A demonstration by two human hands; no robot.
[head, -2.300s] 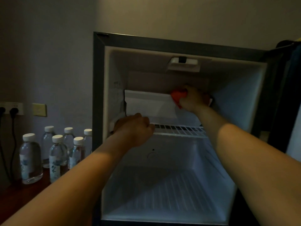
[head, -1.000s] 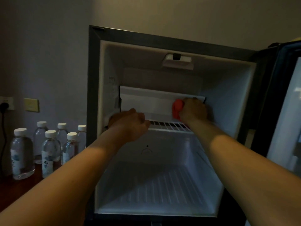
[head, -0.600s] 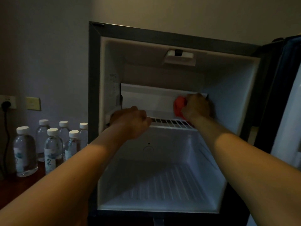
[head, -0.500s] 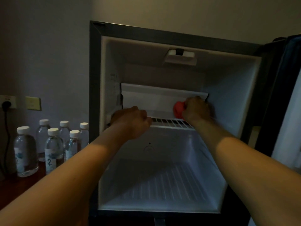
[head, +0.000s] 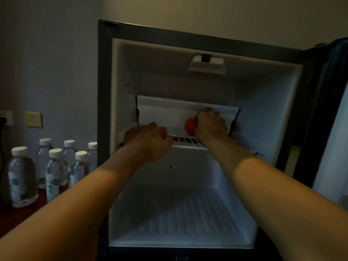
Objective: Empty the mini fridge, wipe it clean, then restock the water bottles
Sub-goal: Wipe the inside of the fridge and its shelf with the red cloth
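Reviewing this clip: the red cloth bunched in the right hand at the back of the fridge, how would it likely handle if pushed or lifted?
The red cloth looks wadded inside the right hand, so it is probably soft and floppy rather than stiff. It seems light, since curled fingers alone hold it. Pressed against the white plastic flap, it would likely squash and slide instead of rolling.

Six water bottles (head: 56,176) with white caps are standing together on the table (head: 17,215) to the left of one mini fridge (head: 105,91), whose single door (head: 331,110) is hanging open on the right. Inside it, one wire shelf (head: 188,141) and one white flap (head: 169,113) are showing, and one red cloth (head: 190,126) is sitting in the right hand (head: 211,125), with two hands reaching in, counting the left hand (head: 148,140). On the wall, two plates are showing: one switch plate (head: 33,119) and one socket (head: 6,117) at the left edge.
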